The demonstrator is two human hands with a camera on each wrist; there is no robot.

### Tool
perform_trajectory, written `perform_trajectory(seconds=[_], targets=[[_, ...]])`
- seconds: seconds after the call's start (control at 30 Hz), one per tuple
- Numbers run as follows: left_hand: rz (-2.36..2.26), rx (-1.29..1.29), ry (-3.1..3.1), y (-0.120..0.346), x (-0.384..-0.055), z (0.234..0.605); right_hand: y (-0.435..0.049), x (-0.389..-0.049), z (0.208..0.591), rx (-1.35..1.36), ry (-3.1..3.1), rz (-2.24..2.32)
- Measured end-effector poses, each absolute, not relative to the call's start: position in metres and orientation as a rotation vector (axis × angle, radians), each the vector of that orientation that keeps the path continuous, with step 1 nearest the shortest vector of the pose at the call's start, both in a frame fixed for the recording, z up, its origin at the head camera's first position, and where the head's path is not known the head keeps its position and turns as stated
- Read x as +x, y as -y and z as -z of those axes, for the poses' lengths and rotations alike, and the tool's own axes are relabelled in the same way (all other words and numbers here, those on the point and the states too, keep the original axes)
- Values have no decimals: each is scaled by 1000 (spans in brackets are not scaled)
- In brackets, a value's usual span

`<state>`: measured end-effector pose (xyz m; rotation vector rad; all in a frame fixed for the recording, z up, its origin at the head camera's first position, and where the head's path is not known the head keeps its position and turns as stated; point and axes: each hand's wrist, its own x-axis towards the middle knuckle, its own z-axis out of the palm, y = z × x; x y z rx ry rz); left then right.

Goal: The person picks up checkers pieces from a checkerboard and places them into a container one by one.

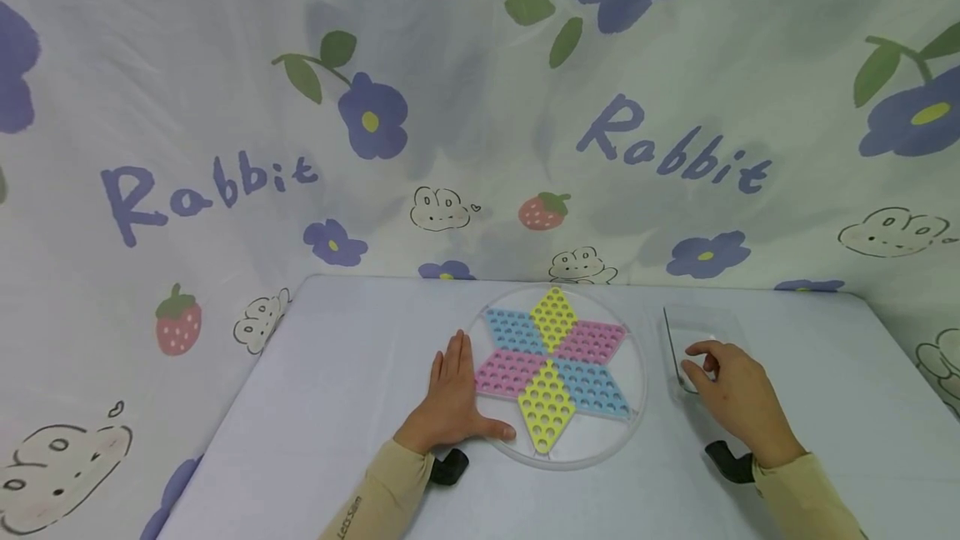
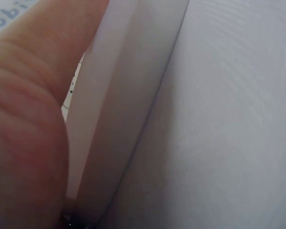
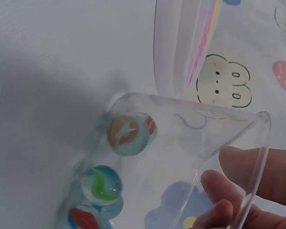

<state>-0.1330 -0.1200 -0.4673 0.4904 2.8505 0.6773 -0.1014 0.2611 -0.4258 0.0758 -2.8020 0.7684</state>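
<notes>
A round Chinese checkers board (image 1: 547, 419) with a yellow, blue and pink star of holes lies on the white table. My left hand (image 1: 448, 407) rests at its left rim, fingers straight and thumb spread along the near edge. The board's pale side wall (image 2: 119, 95) runs beside that hand in the left wrist view. To the right of the board stands a clear plastic box (image 3: 181, 102). Glass marbles (image 3: 128, 136) with coloured swirls lie at its bottom. My right hand (image 1: 738, 398) is over the box, thumb and bent fingers apart at its opening with nothing visible between them.
A white cloth covers the table (image 1: 315, 407). Behind it hangs a curtain (image 1: 480, 107) printed with flowers, rabbits and strawberries. Black straps (image 1: 448, 467) sit at both wrists, close above the table.
</notes>
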Motion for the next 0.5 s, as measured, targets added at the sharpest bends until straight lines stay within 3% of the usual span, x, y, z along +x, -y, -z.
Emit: perform_trajectory(seconds=[0.5], targets=[[-770, 495, -2840, 123, -133, 466, -254, -107, 420, 98, 2725, -807]])
